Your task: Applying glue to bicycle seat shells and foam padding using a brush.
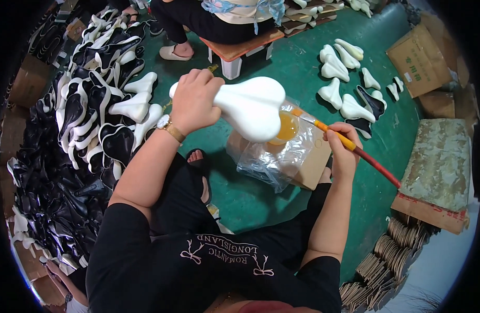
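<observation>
My left hand (195, 101) is closed around the narrow nose of a white bicycle saddle pad (255, 107), holding it up with its broad end to the right. In my right hand (343, 151) is a brush (376, 166) with a yellow and red handle. Its bristle end points left, beside the saddle pad's wide end. Below the pad, partly hidden by it, stands a container of amber liquid (287, 128). It sits on a clear plastic sheet (274, 163) draped over a cardboard box (315, 164) between my legs.
A heap of white and black saddle parts (94, 99) rises at my left, above a pile of glossy black pieces (63, 182). More saddle pads (354, 107) lie on the green floor to the right. Ahead, a person sits on a stool (245, 46). Cardboard (420, 60) stands far right.
</observation>
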A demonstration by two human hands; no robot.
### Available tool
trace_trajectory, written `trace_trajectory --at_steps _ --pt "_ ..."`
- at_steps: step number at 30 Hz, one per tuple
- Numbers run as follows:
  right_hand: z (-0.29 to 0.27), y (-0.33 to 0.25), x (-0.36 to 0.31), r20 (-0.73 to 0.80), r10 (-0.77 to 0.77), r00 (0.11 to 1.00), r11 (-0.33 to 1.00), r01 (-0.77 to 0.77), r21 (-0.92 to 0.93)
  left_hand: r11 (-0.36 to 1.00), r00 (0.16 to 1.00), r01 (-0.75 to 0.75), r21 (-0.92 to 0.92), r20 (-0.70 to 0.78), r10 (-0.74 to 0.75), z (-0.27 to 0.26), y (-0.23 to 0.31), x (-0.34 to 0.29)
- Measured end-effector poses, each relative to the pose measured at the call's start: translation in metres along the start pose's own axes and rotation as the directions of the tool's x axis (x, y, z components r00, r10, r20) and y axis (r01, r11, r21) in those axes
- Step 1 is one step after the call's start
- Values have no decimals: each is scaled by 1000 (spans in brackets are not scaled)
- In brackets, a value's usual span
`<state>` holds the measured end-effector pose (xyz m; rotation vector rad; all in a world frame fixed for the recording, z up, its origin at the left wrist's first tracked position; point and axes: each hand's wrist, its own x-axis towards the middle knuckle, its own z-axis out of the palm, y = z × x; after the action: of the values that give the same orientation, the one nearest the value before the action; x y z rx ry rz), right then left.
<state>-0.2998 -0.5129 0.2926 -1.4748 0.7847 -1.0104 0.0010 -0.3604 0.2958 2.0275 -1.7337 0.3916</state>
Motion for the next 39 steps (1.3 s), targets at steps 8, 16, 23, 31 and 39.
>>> trace_trajectory --at_steps 8,16,23,31,39 --pt "13 -12 1 231 -275 933 905 332 -264 997 999 -45 -58 -14 44 7 31 9" --pt "48 -27 -11 299 -349 888 899 408 -161 996 998 -55 -65 -44 52 7 35 12" --pt "-10 -12 2 35 -232 972 941 233 -245 999 997 -6 -42 -80 2 2 25 10" --pt "17 -16 1 226 -484 846 815 529 -235 997 995 27 -75 -90 -34 -4 26 9" --pt "18 -22 -9 4 -198 980 980 198 18 995 993 69 -72 -91 -76 0 19 10"
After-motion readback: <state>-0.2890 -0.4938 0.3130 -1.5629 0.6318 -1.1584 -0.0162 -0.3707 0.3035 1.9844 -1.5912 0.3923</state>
